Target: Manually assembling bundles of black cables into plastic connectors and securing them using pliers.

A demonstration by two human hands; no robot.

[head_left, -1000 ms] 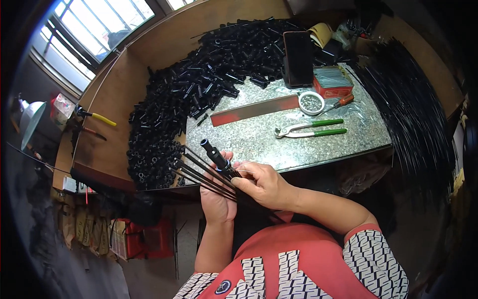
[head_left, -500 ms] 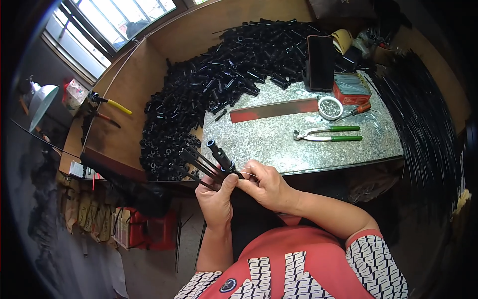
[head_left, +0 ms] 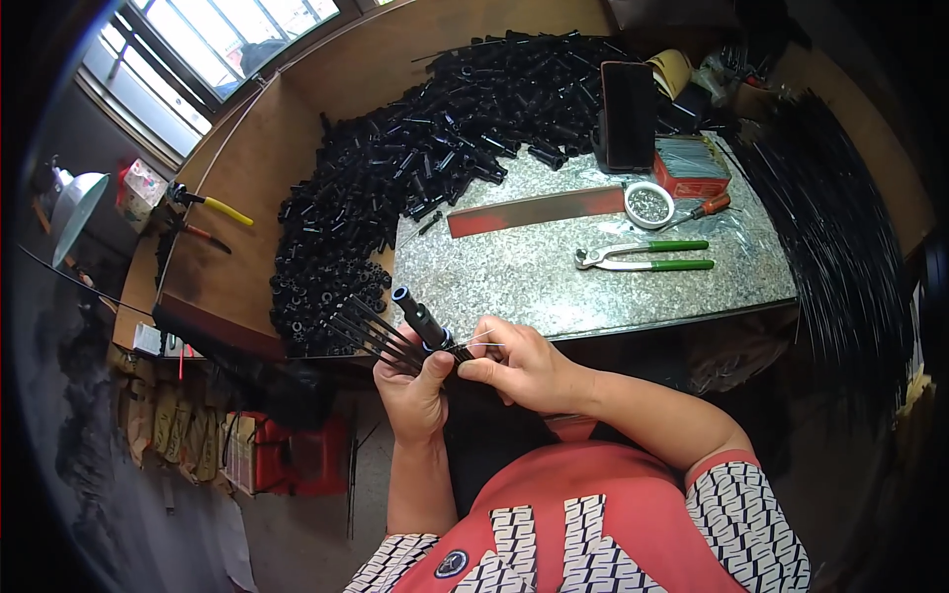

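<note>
My left hand is closed round a black plastic tube with a collar, which looks like an umbrella runner. A fan of thin black ribs sticks out to the left from the same grip, and the tube stands up with its open end away from me. Close beside the collar, my right hand is closed in a pinch, and a thin pale wire shows at its fingers. More dark ribs seem to lie between the two hands. The fingers hide where wire, ribs and collar meet.
A heap of black tubes covers the table's left and back. On the stone slab lie a flat bar, green-handled pincers, a small white bowl and a screwdriver. A phone stands behind; long black rods hang at right.
Both hands stay together, with the left hand and the tube slightly further left in view. The ribs have spread a little more. The table also sits slightly higher and further left in view.
</note>
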